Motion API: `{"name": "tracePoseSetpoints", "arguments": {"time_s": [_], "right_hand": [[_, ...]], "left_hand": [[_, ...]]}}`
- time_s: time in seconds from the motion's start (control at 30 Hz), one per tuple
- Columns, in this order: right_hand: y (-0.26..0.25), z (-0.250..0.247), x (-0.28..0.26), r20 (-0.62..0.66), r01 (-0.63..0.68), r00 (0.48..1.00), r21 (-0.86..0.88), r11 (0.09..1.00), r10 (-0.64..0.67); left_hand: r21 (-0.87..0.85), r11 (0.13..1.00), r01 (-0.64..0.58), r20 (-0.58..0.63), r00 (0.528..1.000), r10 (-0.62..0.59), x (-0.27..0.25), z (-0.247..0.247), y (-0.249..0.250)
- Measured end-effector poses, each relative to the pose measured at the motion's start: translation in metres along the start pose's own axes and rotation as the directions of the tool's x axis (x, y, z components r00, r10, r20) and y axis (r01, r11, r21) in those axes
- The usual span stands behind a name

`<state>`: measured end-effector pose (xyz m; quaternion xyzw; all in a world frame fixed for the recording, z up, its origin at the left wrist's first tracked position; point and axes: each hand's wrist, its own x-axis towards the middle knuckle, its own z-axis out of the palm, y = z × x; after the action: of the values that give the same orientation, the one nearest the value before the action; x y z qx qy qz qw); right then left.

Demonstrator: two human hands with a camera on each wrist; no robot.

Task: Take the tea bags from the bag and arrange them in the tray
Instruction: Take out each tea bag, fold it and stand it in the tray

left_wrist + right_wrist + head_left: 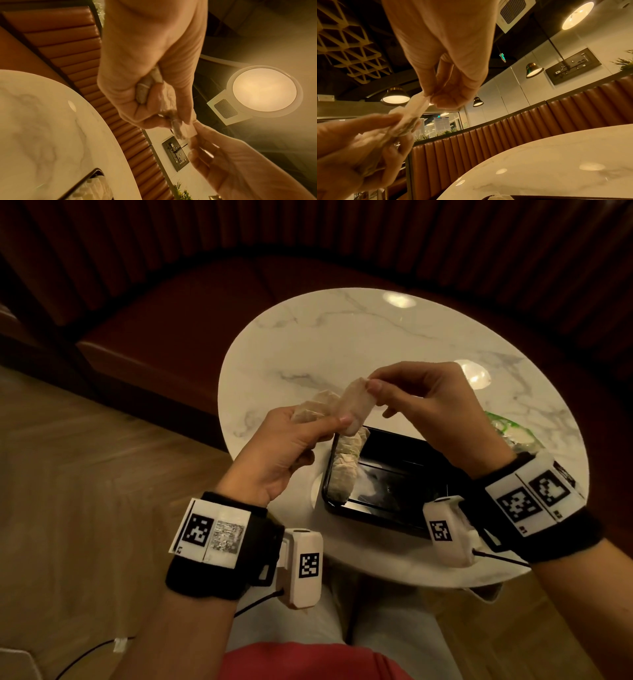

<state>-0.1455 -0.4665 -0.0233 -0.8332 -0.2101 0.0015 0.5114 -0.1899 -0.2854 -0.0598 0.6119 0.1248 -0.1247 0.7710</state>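
Observation:
Above the table, my left hand [291, 440] grips a small bunch of pale tea bags [313, 409]. My right hand [411, 395] pinches the top end of one tea bag [354, 405] between thumb and forefinger, while its lower end stays under my left thumb. The same tea bag [415, 108] stretches between both hands in the right wrist view. Below sits a black tray [397, 474] with a row of tea bags [344, 470] along its left side. A clear bag with green print [510, 433] lies on the table behind my right wrist, partly hidden.
The round white marble table [342, 344] has bare surface at its far side. A padded brown bench [178, 313] curves behind it. Wooden floor [85, 457] lies to the left. Cables trail from both wrist cameras.

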Motion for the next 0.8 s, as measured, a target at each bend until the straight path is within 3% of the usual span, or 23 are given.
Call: {"name": "tracePoseSetpoints", "arguments": {"time_s": [0.17,0.3,0.5,0.63,0.8], "right_hand": [[0.005,-0.001,-0.003,-0.038,-0.112,0.992,0.195,0.974,0.122],[0.013,0.006,-0.013,0.009,-0.264,0.957,0.441,0.858,0.29],[0.022,0.02,-0.022,0.069,-0.351,0.921,0.576,0.739,0.384],[0.028,0.017,-0.024,0.047,-0.309,0.939,0.555,0.773,0.341],[0.035,0.017,-0.027,0.066,-0.288,0.957,0.367,0.885,0.283]], "left_hand": [[-0.104,0.995,-0.009,0.009,1.0,0.01,0.003,-0.004,-0.002],[-0.155,0.987,-0.028,-0.014,1.0,0.026,0.003,-0.004,0.002],[-0.068,0.989,-0.128,-0.063,0.99,0.123,0.003,-0.001,0.001],[-0.011,0.989,-0.147,-0.068,0.987,0.146,0.006,-0.001,-0.004],[0.098,0.99,-0.105,-0.095,0.989,0.114,0.016,-0.005,-0.021]]}}
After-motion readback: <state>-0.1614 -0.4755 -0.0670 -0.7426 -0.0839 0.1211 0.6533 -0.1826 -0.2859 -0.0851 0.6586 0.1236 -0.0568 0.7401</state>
